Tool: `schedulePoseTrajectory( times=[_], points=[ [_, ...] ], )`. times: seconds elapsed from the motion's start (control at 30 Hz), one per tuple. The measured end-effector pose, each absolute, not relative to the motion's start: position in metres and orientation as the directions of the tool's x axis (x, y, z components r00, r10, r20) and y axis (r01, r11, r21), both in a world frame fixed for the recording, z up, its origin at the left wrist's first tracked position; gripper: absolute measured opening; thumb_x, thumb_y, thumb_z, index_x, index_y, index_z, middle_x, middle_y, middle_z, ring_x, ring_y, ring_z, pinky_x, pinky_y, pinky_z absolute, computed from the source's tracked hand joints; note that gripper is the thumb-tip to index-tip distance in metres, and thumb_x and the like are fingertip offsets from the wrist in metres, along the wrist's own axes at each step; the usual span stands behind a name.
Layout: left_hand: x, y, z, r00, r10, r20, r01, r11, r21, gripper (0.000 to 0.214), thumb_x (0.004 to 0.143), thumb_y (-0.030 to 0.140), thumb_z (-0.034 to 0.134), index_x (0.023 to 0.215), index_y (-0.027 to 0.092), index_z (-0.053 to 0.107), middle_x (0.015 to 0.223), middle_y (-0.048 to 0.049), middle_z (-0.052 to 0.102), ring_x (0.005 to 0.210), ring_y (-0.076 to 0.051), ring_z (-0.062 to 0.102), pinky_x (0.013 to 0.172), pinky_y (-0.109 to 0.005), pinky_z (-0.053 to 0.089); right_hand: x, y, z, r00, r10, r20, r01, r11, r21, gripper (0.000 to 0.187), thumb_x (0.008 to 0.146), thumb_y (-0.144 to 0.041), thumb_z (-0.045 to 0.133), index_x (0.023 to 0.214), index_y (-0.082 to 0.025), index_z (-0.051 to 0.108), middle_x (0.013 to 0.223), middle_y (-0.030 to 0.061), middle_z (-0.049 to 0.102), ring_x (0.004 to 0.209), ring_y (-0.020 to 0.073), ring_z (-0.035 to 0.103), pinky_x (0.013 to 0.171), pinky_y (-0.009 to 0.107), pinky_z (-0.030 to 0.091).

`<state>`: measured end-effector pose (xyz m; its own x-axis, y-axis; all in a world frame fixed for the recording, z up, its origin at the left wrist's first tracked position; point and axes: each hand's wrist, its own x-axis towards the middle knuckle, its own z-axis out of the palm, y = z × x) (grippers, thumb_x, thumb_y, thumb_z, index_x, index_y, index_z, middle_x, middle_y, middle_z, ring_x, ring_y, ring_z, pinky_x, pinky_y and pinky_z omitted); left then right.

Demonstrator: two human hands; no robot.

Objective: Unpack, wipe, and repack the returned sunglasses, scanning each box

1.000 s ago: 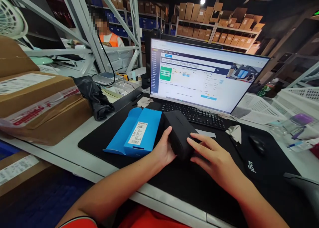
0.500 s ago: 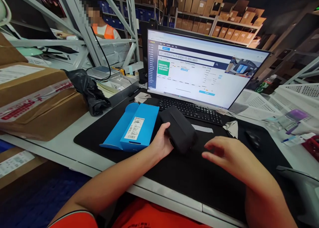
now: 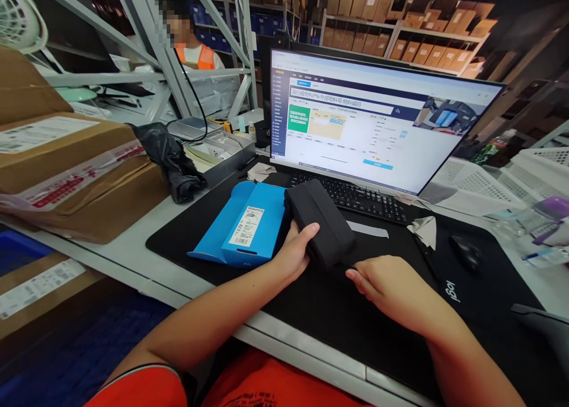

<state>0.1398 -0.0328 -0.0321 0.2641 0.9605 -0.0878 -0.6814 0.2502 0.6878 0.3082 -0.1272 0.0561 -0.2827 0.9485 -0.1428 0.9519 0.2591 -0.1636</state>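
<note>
A dark, boxy case with a raised seam across its top is tilted above the desk mat. My left hand grips its lower left side, thumb on top and fingers underneath. At the case's near right corner, my right hand is closed in a pinch. A thin dark bit, perhaps a pull tab or strap, shows at its fingertips, too small to make out. Left of the case, an open blue carton with a white printed label lies on the mat, its flap spread leftward.
Behind the case stand a keyboard and a lit monitor. A mouse and crumpled paper lie to the right, near white baskets. On the left are a taped cardboard box and a black plastic bag. Another person sits beyond the frame.
My right hand has moved left to the case's near corner and its fingers have closed from apart into a pinch. My left thumb lies further over the case. The view has shifted slightly.
</note>
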Motion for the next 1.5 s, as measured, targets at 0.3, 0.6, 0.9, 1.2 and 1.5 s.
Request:
schedulePoseTrajectory(
  times=[0.3, 0.6, 0.9, 1.2, 1.5],
  points=[
    [0.144, -0.036, -0.032, 0.363, 0.905, -0.222, -0.495, 0.389, 0.777, 0.074, 0.074, 0.030, 0.083, 0.139, 0.019, 0.051, 0.136, -0.0169, 0.065, 0.127, -0.035, 0.061, 0.109, -0.048, 0.049, 0.330, -0.121, 0.060, -0.525, 0.808, 0.270, 0.849, 0.521, 0.089, 0.043, 0.105, -0.028, 0.040, 0.067, -0.019, 0.057, 0.062, 0.0004, 0.057, 0.054, 0.0141, 0.050, 0.060, 0.033, 0.024],
    [0.151, -0.046, -0.016, 0.457, 0.826, -0.330, -0.362, 0.512, 0.779, 0.054, 0.081, 0.035, 0.079, 0.128, 0.018, 0.061, 0.128, -0.0139, 0.072, 0.117, -0.029, 0.069, 0.098, -0.038, 0.056, 0.347, -0.117, 0.063, -0.447, 0.752, 0.484, 0.858, 0.513, -0.006, 0.032, 0.104, -0.030, 0.042, 0.089, -0.019, 0.068, 0.078, 0.0055, 0.070, 0.067, 0.0177, 0.061, 0.063, 0.031, 0.038],
    [0.139, -0.039, -0.005, 0.626, 0.540, -0.563, -0.138, 0.787, 0.602, 0.044, 0.087, 0.050, 0.066, 0.107, 0.011, 0.072, 0.097, -0.0142, 0.080, 0.098, -0.028, 0.076, 0.085, -0.034, 0.060, 0.311, -0.092, 0.034, 0.029, 0.908, 0.417, 0.402, 0.372, -0.837, 0.032, 0.099, -0.038, 0.051, 0.082, -0.019, 0.072, 0.081, 0.0053, 0.076, 0.077, 0.0185, 0.070, 0.073, 0.030, 0.052],
    [0.137, -0.058, -0.019, 0.490, 0.858, -0.153, 0.027, 0.161, 0.987, 0.088, 0.060, 0.032, 0.092, 0.137, 0.018, 0.053, 0.142, -0.0165, 0.059, 0.136, -0.037, 0.052, 0.119, -0.049, 0.035, 0.346, -0.053, 0.019, 0.220, 0.947, 0.234, 0.265, 0.173, -0.949, 0.036, 0.082, -0.051, 0.064, 0.071, -0.018, 0.070, 0.074, 0.0039, 0.071, 0.070, 0.0164, 0.059, 0.068, 0.029, 0.045],
    [0.131, -0.059, -0.014, 0.696, 0.699, 0.161, 0.103, -0.319, 0.942, 0.103, 0.054, 0.023, 0.090, 0.147, 0.019, 0.046, 0.154, -0.0152, 0.046, 0.145, -0.040, 0.038, 0.125, -0.048, 0.025, 0.371, -0.049, 0.018, 0.047, 0.995, 0.085, 0.219, 0.073, -0.973, 0.044, 0.071, -0.061, 0.074, 0.073, -0.017, 0.076, 0.075, 0.0046, 0.073, 0.073, 0.0180, 0.062, 0.075, 0.032, 0.047]
  ],
)
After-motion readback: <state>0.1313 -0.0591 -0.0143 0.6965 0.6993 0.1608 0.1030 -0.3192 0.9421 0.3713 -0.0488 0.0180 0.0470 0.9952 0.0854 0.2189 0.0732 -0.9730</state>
